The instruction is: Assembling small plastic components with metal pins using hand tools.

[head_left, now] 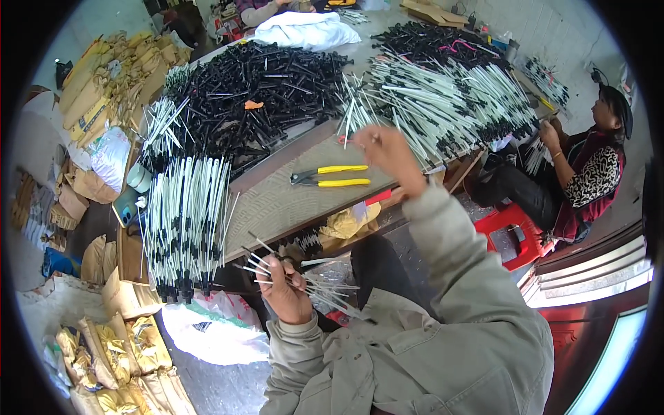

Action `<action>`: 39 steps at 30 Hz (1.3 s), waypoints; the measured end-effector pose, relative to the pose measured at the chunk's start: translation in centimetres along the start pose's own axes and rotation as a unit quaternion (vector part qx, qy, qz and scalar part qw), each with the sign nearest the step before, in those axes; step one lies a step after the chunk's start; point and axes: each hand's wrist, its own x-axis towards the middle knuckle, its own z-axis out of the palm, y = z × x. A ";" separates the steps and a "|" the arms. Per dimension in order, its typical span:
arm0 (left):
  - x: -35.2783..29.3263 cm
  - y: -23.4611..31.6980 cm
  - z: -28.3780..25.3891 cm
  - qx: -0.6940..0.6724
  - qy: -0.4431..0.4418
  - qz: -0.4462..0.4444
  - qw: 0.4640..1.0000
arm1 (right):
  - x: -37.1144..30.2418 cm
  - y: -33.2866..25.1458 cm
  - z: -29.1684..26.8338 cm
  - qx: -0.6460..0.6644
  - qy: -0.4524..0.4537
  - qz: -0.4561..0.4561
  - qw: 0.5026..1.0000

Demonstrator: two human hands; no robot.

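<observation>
My left hand (286, 294) is closed around a loose bunch of thin white rods (332, 292), held low in front of my body past the table's near edge. The rods fan out on both sides of the fingers. Over the table, my right hand (391, 155) has its fingers bent together in a pinch beside a small heap of white rods (355, 111). What its fingertips hold, if anything, is too small to make out. Yellow-handled pliers (330, 176) lie on the bare board to the left of my right hand.
Black plastic parts (277, 83) are heaped at the back. Stacks of black-ended white rods (187, 221) lie left, and more rods (443, 104) right. A person (588, 159) sits at right behind a red stool (508, 235). A white bag (218, 328) lies below the table; cartons (124, 353) stand lower left.
</observation>
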 end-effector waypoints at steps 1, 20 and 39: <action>-0.2 0.1 0.2 -0.006 -0.050 -0.004 0.999 | 3.4 2.5 -0.8 -0.090 0.078 -0.065 0.991; -2.7 -0.8 -0.2 0.028 -0.189 -0.148 0.970 | 10.6 10.4 -4.0 -0.080 -0.050 -0.061 0.994; -2.5 -1.4 -1.6 0.024 -0.098 -0.121 0.988 | 6.1 6.0 2.6 -0.483 -0.056 -0.077 0.871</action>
